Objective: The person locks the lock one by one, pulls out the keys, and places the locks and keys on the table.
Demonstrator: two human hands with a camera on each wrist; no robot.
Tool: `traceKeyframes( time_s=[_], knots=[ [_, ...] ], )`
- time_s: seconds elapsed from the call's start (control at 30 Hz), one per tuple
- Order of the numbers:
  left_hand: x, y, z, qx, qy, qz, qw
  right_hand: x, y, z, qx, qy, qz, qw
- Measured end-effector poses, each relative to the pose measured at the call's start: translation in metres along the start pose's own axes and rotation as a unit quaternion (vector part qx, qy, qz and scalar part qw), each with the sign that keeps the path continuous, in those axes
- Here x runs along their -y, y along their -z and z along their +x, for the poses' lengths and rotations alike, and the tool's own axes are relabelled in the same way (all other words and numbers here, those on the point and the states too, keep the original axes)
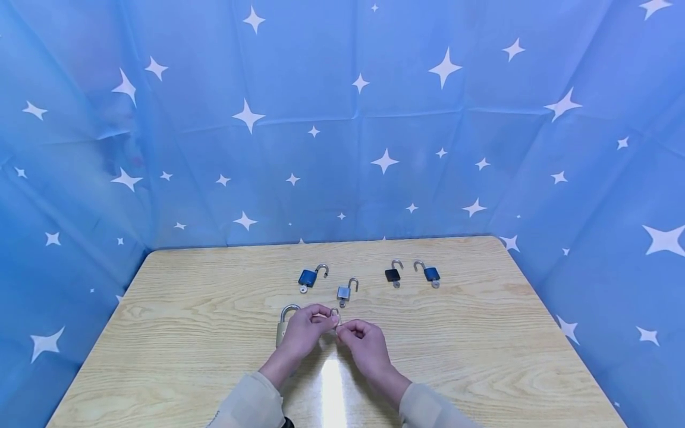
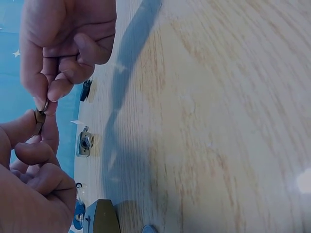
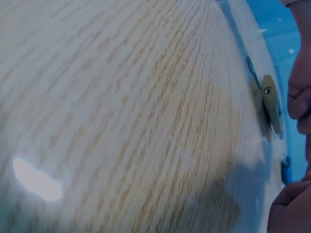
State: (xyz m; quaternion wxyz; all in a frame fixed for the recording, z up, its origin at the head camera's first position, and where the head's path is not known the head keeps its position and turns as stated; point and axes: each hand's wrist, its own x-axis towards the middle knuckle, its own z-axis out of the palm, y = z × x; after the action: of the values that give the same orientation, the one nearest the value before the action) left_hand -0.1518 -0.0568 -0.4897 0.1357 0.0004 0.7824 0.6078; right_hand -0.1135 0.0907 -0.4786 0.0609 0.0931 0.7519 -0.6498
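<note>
In the head view my left hand [image 1: 306,330] and right hand [image 1: 366,345] meet above the table. The left thumb and fingers pinch a small brass-coloured padlock [image 2: 40,121], whose body is mostly covered; its curved shackle [image 1: 335,311] shows above the fingertips. My right thumb and forefinger pinch a thin metal key [image 2: 45,105] against the padlock's end; how deep it sits is hidden. A large brass padlock [image 1: 281,334] lies beside the left hand, also seen in the right wrist view. Just beyond the hands is a silver padlock [image 1: 343,293], shackle open, with a key.
Farther back lie a blue padlock [image 1: 307,278], a black padlock [image 1: 392,275] and another blue padlock [image 1: 431,274], each with its shackle open and a key in it. The wooden table [image 1: 481,333] ends at a blue star-patterned curtain [image 1: 353,178].
</note>
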Motion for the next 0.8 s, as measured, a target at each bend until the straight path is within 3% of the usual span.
traceKeyframes(
  time_s=[0.1, 0.3, 0.53, 0.67, 0.8],
  knots=[
    [0.001, 0.000, -0.001, 0.002, -0.001, 0.001, 1.0000, 0.005, 0.000, -0.003, -0.001, 0.001, -0.002, 1.0000],
    [0.002, -0.002, 0.000, 0.000, -0.004, 0.005, 1.0000, -0.020, -0.003, 0.011, -0.008, 0.004, -0.012, 0.9999],
    [0.001, -0.003, -0.003, -0.004, -0.003, -0.002, 1.0000, -0.004, -0.004, 0.002, -0.012, -0.001, -0.005, 0.9999],
    [-0.001, -0.003, -0.005, -0.005, -0.003, -0.007, 1.0000, -0.021, -0.006, 0.011, -0.019, -0.001, -0.008, 0.9998],
    [-0.001, -0.003, -0.004, -0.007, -0.002, -0.010, 0.9999, -0.022, -0.007, 0.011, -0.026, 0.012, -0.025, 0.9993]
  ],
)
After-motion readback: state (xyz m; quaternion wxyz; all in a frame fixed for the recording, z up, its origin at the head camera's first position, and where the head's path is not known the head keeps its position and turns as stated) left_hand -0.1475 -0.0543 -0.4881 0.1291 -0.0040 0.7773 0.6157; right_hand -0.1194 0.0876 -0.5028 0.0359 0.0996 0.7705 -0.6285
